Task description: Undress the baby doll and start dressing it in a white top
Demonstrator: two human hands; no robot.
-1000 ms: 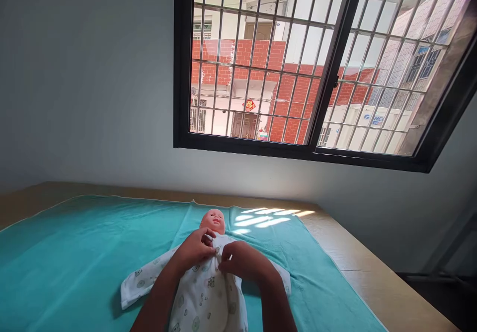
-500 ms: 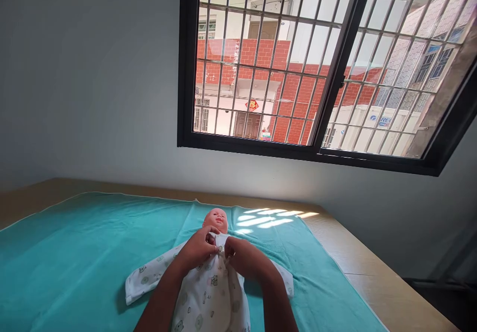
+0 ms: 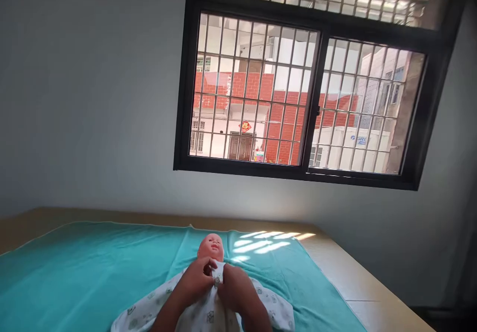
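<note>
A baby doll [image 3: 210, 248] lies on its back, its bare pink head toward the wall. It is dressed in a white baby onesie [image 3: 274, 306] with small printed figures, the sleeves spread to both sides. My left hand [image 3: 198, 278] is closed on the onesie's front just below the doll's chin, thumb and fingers pinching the fabric. Right beside it, my right hand [image 3: 236, 286] is closed on the other side of the front opening, its fingertips mostly hidden. A small round fastener seems to show between the hands. The garment's lower part is outside the picture.
A turquoise cloth [image 3: 112, 267] with a pale edge covers much of the wooden table [image 3: 368, 297]. Patches of sunlight fall on it beyond the doll. Behind the table stand a grey wall [image 3: 93, 98] and a barred, black-framed window [image 3: 238, 168].
The camera view has tilted up, so doll and hands appear lower in the picture. Both hands stay at the onesie's neckline; my right hand has come closer to the left.
</note>
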